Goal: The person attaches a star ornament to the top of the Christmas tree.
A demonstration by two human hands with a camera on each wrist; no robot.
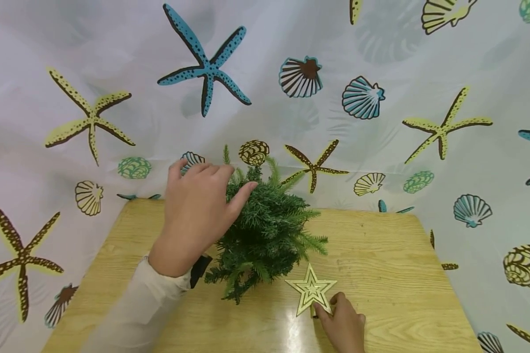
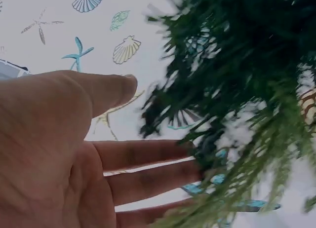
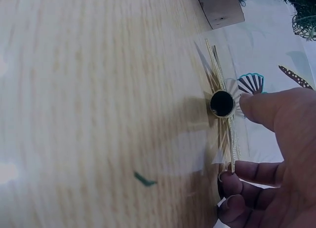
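Observation:
A small green artificial Christmas tree (image 1: 265, 230) stands on the table. My left hand (image 1: 198, 206) is raised at its upper left side, fingers spread and thumb beside the top; in the left wrist view, straight fingertips (image 2: 148, 154) reach in among the needles (image 2: 237, 90). Right of the tree's foot is a gold star tree topper (image 1: 311, 289), with nested star outlines. My right hand (image 1: 344, 321) pinches it at its lower right point. In the right wrist view the star (image 3: 232, 144) appears edge-on, its short round tube (image 3: 222, 103) with a dark opening beside the thumb (image 3: 261, 108).
The light wooden table (image 1: 380, 274) has its far edge against a white cloth (image 1: 265, 29) printed with starfish and shells. A wooden block (image 3: 219, 8) shows below the tree. A tiny green needle scrap (image 3: 144, 179) lies on the tabletop.

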